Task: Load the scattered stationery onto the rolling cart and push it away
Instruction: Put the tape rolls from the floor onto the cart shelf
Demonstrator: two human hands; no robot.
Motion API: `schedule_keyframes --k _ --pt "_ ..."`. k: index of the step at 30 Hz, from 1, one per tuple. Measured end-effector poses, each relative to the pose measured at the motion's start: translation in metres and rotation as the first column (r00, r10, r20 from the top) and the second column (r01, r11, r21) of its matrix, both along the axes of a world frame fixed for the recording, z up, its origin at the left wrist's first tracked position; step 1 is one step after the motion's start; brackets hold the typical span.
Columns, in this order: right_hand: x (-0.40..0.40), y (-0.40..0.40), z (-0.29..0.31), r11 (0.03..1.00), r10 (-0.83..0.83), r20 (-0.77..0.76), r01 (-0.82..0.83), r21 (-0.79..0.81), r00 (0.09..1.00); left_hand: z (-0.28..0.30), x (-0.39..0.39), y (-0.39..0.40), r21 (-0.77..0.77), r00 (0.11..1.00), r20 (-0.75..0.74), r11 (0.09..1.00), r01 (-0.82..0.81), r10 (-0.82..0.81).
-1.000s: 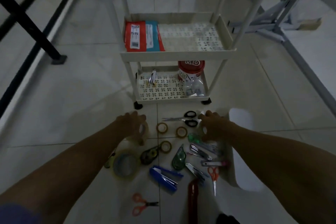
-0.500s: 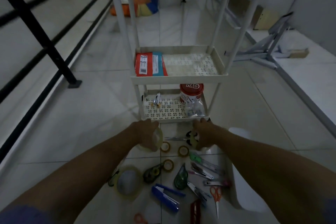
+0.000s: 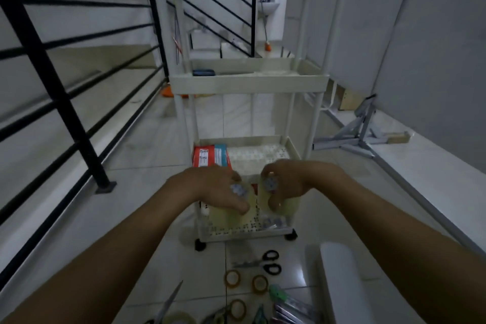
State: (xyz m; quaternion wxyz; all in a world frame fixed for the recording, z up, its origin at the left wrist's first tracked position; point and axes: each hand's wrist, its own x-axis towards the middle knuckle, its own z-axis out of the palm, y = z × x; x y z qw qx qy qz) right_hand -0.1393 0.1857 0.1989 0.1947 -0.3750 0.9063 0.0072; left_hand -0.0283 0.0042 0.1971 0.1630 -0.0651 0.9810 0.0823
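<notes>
Above tiled floor (image 3: 147,192), hands (image 3: 252,187) hold tape rolls (image 3: 228,214) before cart (image 3: 247,83).

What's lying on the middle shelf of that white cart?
On the middle shelf lies a red and blue packet at its left end. The left hand and right hand, each holding a clear tape roll, cover the near edge.

Dim, greyish light fills a narrow tiled passage. The floor (image 3: 147,155) is pale glossy tile with thin grout lines. Along the left of the frame runs a black metal railing (image 3: 65,102) with horizontal bars, its post bolted to a raised ledge. A second black railing (image 3: 236,8) climbs in the upper middle. Plain grey wall panels (image 3: 420,47) fill the right, with a folded grey metal frame (image 3: 360,131) lying at their foot.
</notes>
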Motion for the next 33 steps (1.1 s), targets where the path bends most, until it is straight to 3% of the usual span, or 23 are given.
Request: schedule_keyframes --k 5,11,19,28,33 --pt "-0.011 0.003 0.033 0.983 -0.074 -0.078 0.060 -0.171 0.994 0.035 -0.005 0.005 0.038 0.978 -0.198 0.997 -0.065 0.071" --pt "-0.042 -0.016 0.032 0.909 -0.214 -0.078 0.169 -0.380 0.974 0.043 -0.042 -0.001 0.170 0.923 -0.333 0.976 -0.140 0.191" --pt "-0.086 -0.041 -0.010 0.878 -0.260 -0.132 0.178 -0.444 0.956 0.005 -0.114 -0.025 0.280 0.864 -0.367 0.927 -0.250 0.344" --pt "-0.117 -0.050 -0.041 0.870 -0.292 -0.170 0.188 -0.456 0.941 -0.041 -0.158 -0.033 0.257 0.871 -0.404 0.949 -0.184 0.278" --pt "-0.120 -0.050 -0.061 0.848 -0.295 -0.151 0.186 -0.496 0.944 -0.063 -0.164 -0.043 0.339 0.802 -0.497 0.925 -0.170 0.330"
